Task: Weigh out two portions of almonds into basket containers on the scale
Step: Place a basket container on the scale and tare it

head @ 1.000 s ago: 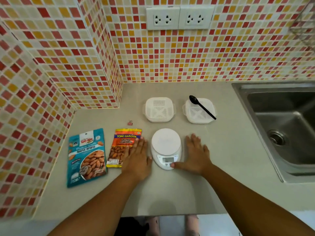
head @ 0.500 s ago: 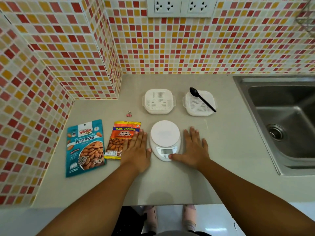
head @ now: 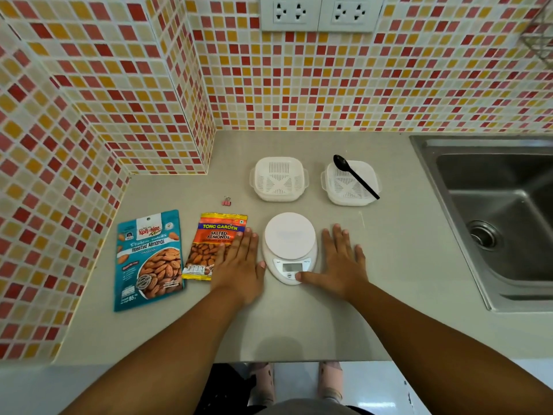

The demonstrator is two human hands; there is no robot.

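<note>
Nothing has shifted: left hand (head: 239, 266) and right hand (head: 338, 260) lie flat, released, flanking the scale (head: 289, 248), thumb seemingly touching it.

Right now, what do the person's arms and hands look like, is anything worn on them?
Both arms are bare from the frame's lower edge to the wrists: no sleeves show. The left hand and right hand wear no gloves, and I can see no rings, watch or bracelets. Fingernails look short and unpainted.

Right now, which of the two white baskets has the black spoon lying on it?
The right basket, the one nearer the sink. The black spoon lies diagonally across its top. The left basket has nothing on it.
</note>
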